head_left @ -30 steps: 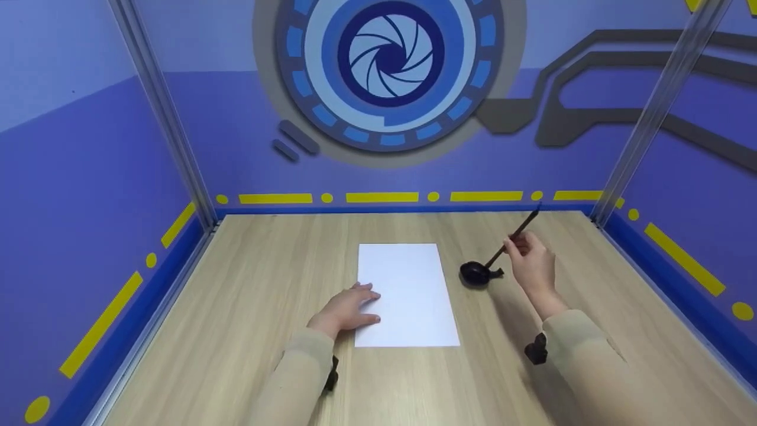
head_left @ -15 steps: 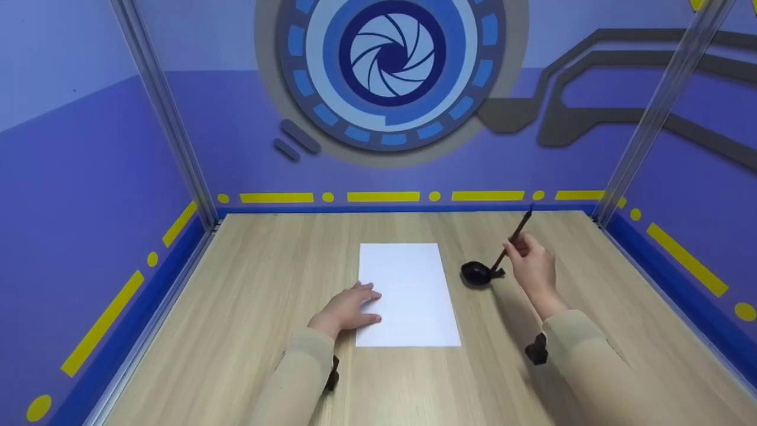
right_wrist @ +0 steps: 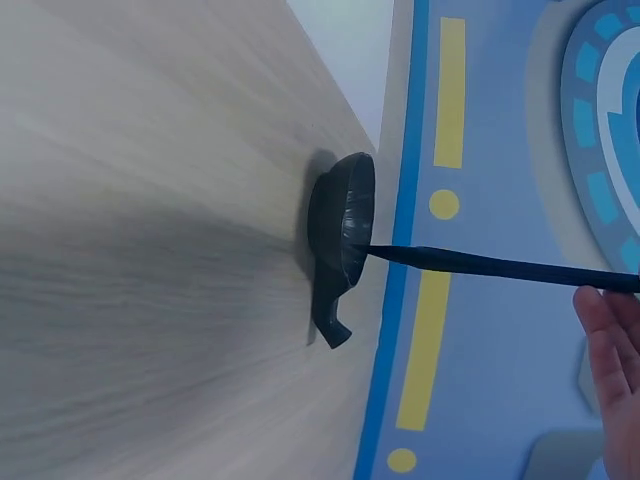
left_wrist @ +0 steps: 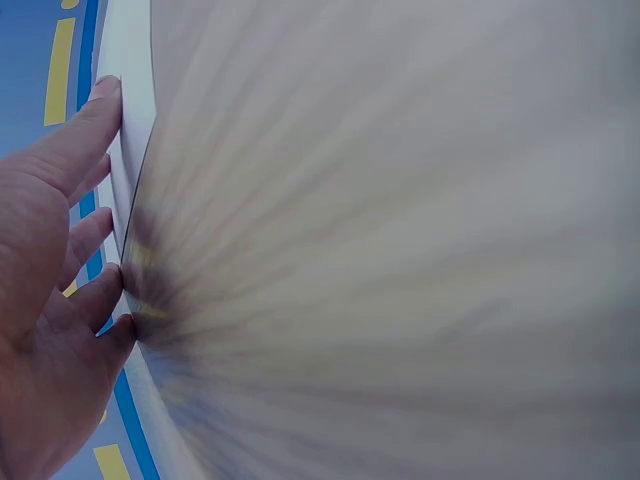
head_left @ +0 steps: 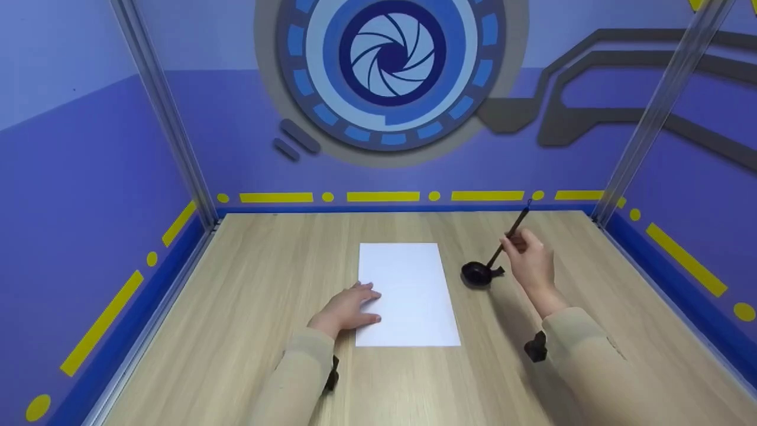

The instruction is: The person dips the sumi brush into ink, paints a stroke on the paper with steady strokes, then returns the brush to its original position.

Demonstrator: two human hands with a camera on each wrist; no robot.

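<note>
2 hands work over a wooden table (head_left: 248, 307), with a white sheet of paper (head_left: 408, 290) as the landmark at its middle. Nearest the viewer, the left hand (head_left: 346, 309) lies flat at the paper's lower left edge, fingers (left_wrist: 70, 150) straight and slightly spread, their tips on the sheet, likely to keep it from sliding. Just right of the paper, and a little farther off, sits a small black ink dish (head_left: 476, 273) with a short spout. The right hand (head_left: 532, 260), right of the dish, pinches a long dark brush (head_left: 510, 236) partway up its stem, its grip closed around it. The brush slants down leftward so its tip dips into the dish (right_wrist: 343, 225), seemingly to load ink. Beyond the paper rise blue-violet walls (head_left: 236, 130) with yellow dashes and a circular emblem (head_left: 390, 59). Nothing lies between dish and paper.
</note>
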